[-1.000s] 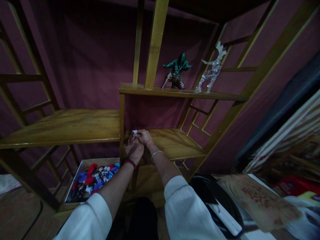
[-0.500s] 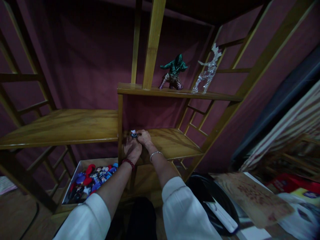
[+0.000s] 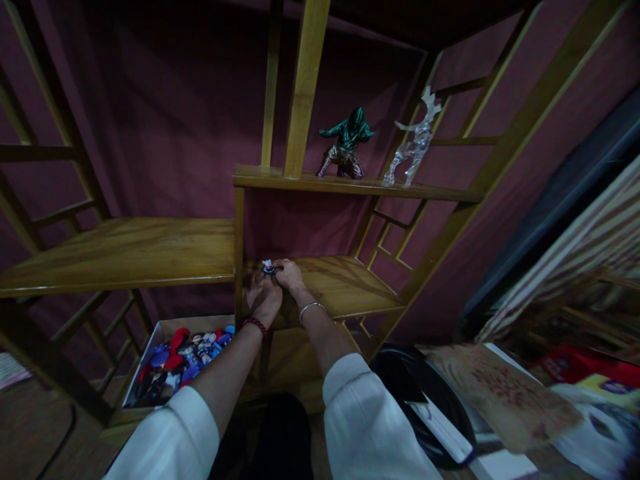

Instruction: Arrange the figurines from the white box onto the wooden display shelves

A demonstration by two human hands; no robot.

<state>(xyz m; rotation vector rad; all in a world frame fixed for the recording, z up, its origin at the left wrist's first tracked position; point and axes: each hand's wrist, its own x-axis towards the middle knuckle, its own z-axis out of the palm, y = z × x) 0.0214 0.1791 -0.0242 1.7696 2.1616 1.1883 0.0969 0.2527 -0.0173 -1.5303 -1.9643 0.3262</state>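
A small figurine [image 3: 268,265] with a white and pink top and a dark blue base stands upright at the left end of the lower right shelf [image 3: 345,287]. My right hand [image 3: 289,273] is closed, its fingertips pinching the figurine's base from the right. My left hand [image 3: 265,297], with a red bead bracelet at the wrist, is at the figurine's near left side, its fingers curled against the base. Shadow makes the left fingertips hard to see. A silver bangle circles my right wrist.
A box [image 3: 159,333] of many red, blue and white small items stands below left. Above are a green hooded figure [image 3: 349,143] and a clear deer ornament [image 3: 415,143]. A wooden post [image 3: 240,247] borders my hands' left. A black round container [image 3: 430,407] sits lower right.
Both hands stay at the figurine with almost no movement. The whole view has shifted very slightly.
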